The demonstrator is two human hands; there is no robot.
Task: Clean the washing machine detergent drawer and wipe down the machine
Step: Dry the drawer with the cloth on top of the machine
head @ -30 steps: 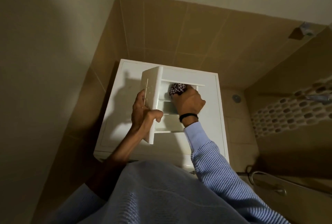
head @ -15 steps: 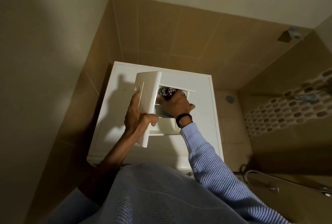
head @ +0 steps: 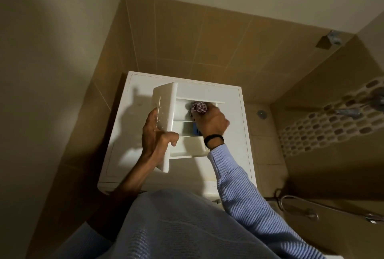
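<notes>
– So, L to R, quick: what's far left?
– Plain wall, then the washing machine [head: 128, 144]: white, seen from above, w/ tan tiles [head: 187, 40] on the wall at its far side.
– Where's the drawer [head: 182, 144]?
– Out of the machine, over the lid, approx. mid-lid. It's white, front panel to the left, compartments open toward the camera. Can't tell if it touches the lid. Its shadow falls on the lid to the left.
– What's holding it?
– The left hand [head: 154, 134]. Fingers lie along the panel's outer face, thumb hooked round the panel's edge, so it grips the panel. Bare forearm runs back to the near side.
– Anything inside?
– A blue part [head: 195, 130] in the middle compartment, partly hidden by the right hand [head: 212, 122].
– And that hand's doing what?
– Fingers curled round a checked cloth [head: 199, 107], bunched up, pushed into the far compartment. Black band [head: 214, 139] on the wrist, ribbed light-blue sleeve [head: 245, 192] on the near side of it.
– Further right?
– Small round metal fitting [head: 261, 113] just right of the machine. Then a strip of oval tiles [head: 332, 125] on the right wall, a metal tap [head: 347, 111] above it, blurred, and a metal hose [head: 291, 198] near right.
</notes>
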